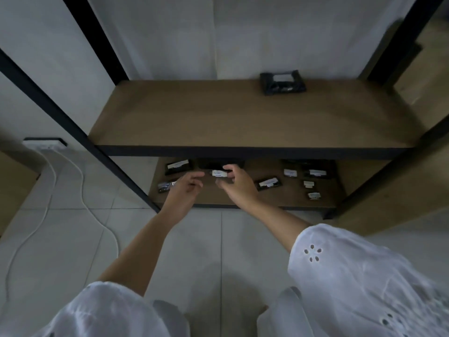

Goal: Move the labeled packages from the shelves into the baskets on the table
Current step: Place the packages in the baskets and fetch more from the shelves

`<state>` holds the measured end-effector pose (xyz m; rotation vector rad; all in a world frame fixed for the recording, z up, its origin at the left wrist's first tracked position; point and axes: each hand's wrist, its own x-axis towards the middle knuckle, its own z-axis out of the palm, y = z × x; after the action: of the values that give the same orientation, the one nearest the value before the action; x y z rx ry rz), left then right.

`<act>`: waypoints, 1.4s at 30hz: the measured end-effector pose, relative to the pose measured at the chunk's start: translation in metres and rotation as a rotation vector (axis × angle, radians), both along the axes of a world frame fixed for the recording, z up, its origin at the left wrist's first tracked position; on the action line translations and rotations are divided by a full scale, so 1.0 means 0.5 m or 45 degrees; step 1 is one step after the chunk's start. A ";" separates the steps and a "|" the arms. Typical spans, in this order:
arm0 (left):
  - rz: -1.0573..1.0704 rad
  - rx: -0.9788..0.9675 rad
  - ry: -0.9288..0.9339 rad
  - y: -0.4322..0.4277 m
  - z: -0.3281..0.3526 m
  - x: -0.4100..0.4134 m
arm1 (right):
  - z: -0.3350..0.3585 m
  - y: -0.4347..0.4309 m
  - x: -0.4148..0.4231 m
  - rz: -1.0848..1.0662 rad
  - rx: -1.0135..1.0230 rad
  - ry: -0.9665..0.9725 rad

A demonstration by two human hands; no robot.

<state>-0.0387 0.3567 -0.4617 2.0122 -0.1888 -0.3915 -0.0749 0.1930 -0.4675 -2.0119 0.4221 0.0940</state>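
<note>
Pale floor (73, 239) tiles run up to a black-framed rack against a white wall, with a white cable (82, 188) trailing well to the left of the left hand.

In the head view, both arms reach down to the lower shelf (286, 199). The right hand (237, 184) pinches a small package (219, 173), thumb above and fingers below. A pinch seems to suit something this small and flat. Whether it is clear of the board I cannot tell. It is dark, with a white label facing up; the print is too blurred to read.

The left hand (185, 188) is released and holds nothing. Its fingers stretch loosely toward that package and stop just short of it, perhaps to steady it or take it over.

Other packages lie flat on the lower shelf, labels up, probably so they can be read:
- A glossy one (165, 186) lies just left of the left hand.
- A longer one (178, 166) lies beyond the left hand.
- A slanted one (268, 183) lies near the right hand, on its right.
- A loose cluster (313, 173) lies farther right.

On the upper shelf (218, 113), a bigger black package (281, 82) sits at the back, well beyond both hands.

No basket or tabletop shows, so the carry looks not yet begun.
</note>
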 end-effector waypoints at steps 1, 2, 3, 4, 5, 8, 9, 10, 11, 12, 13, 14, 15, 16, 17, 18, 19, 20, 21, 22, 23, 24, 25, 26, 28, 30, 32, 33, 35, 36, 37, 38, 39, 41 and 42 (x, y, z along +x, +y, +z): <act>0.012 -0.014 0.003 0.007 -0.047 0.019 | -0.050 0.006 0.018 -0.001 -0.023 -0.001; 0.019 -0.018 0.011 0.014 -0.097 0.037 | -0.102 0.011 0.037 -0.006 -0.046 -0.003; 0.026 -0.021 0.018 0.023 -0.147 0.056 | -0.155 0.016 0.056 -0.015 -0.053 -0.003; 0.029 -0.028 0.026 0.031 -0.198 0.076 | -0.208 0.021 0.077 -0.025 -0.037 0.000; 0.015 -0.028 0.032 0.041 -0.252 0.095 | -0.261 0.026 0.097 -0.039 -0.012 0.008; -0.057 0.057 0.011 0.068 -0.413 0.152 | -0.411 0.037 0.160 -0.074 0.014 0.021; -0.037 0.043 0.018 0.075 -0.463 0.168 | -0.454 0.039 0.178 -0.075 0.020 0.022; -0.008 0.021 0.036 0.080 -0.511 0.185 | -0.497 0.042 0.195 -0.074 0.031 0.020; 0.015 0.019 0.062 0.084 -0.556 0.200 | -0.537 0.044 0.212 -0.072 0.036 0.019; 0.029 0.026 0.093 0.086 -0.597 0.215 | -0.574 0.045 0.228 -0.069 0.028 0.016; 0.032 0.028 0.116 0.089 -0.634 0.231 | -0.608 0.045 0.243 -0.064 0.009 0.014; 0.034 0.017 0.126 0.092 -0.667 0.246 | -0.636 0.044 0.256 -0.057 -0.026 0.012; 0.027 0.034 0.108 0.097 -0.694 0.261 | -0.658 0.043 0.269 -0.050 -0.071 0.012; 0.011 0.089 0.063 0.103 -0.713 0.274 | -0.677 0.042 0.280 -0.048 -0.118 0.013; 0.001 0.171 -0.008 0.111 -0.728 0.288 | -0.692 0.040 0.290 -0.054 -0.160 0.012; 0.016 0.239 -0.113 0.119 -0.738 0.303 | -0.705 0.039 0.299 -0.065 -0.193 0.011; 0.065 0.283 -0.232 0.125 -0.743 0.318 | -0.716 0.038 0.306 -0.079 -0.211 0.009; 0.141 0.335 -0.356 0.131 -0.748 0.333 | -0.725 0.039 0.311 -0.089 -0.215 0.007; 0.244 0.432 -0.456 0.136 -0.750 0.349 | -0.734 0.041 0.315 -0.091 -0.216 0.005; 0.364 0.569 -0.487 0.140 -0.751 0.366 | -0.742 0.043 0.319 -0.085 -0.221 0.005; 0.496 0.689 -0.439 0.144 -0.749 0.382 | -0.747 0.046 0.323 -0.077 -0.227 0.006; 0.614 0.756 -0.353 0.147 -0.747 0.398 | -0.750 0.048 0.328 -0.072 -0.233 0.007; 0.695 0.788 -0.265 0.152 -0.745 0.412 | -0.751 0.051 0.334 -0.073 -0.242 0.002; 0.732 0.815 -0.201 0.158 -0.745 0.426 | -0.751 0.054 0.340 -0.077 -0.254 -0.009; 0.710 0.853 -0.087 0.165 -0.748 0.445 | -0.749 0.060 0.353 -0.075 -0.283 -0.030; 0.720 0.783 -0.008 0.165 -0.749 0.456 | -0.745 0.067 0.365 -0.057 -0.288 -0.031; 0.743 0.708 -0.019 0.163 -0.752 0.462 | -0.743 0.067 0.375 -0.051 -0.304 -0.013; 0.744 0.676 -0.049 0.161 -0.752 0.463 | -0.742 0.064 0.380 -0.063 -0.324 0.000; 0.735 0.554 -0.081 0.156 -0.755 0.466 | -0.742 0.051 0.386 -0.104 -0.361 0.010; 0.733 0.449 -0.057 0.153 -0.757 0.467 | -0.742 0.042 0.389 -0.128 -0.377 0.002; 0.724 0.335 -0.016 0.149 -0.759 0.468 | -0.741 0.032 0.390 -0.156 -0.404 -0.011; 0.706 0.232 0.027 0.145 -0.760 0.466 | -0.740 0.021 0.392 -0.187 -0.453 -0.024; 0.685 0.135 0.059 0.141 -0.758 0.463 | -0.739 0.009 0.393 -0.215 -0.531 -0.029; 0.646 -0.052 0.084 0.135 -0.754 0.456 | -0.737 -0.015 0.396 -0.229 -0.741 -0.017; 0.633 -0.120 0.076 0.133 -0.751 0.452 | -0.736 -0.025 0.398 -0.213 -0.846 -0.005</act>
<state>0.1871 0.4233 -0.8370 1.8722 0.3214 -0.1220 0.1239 0.1803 -0.8357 -2.6117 0.6815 -0.1787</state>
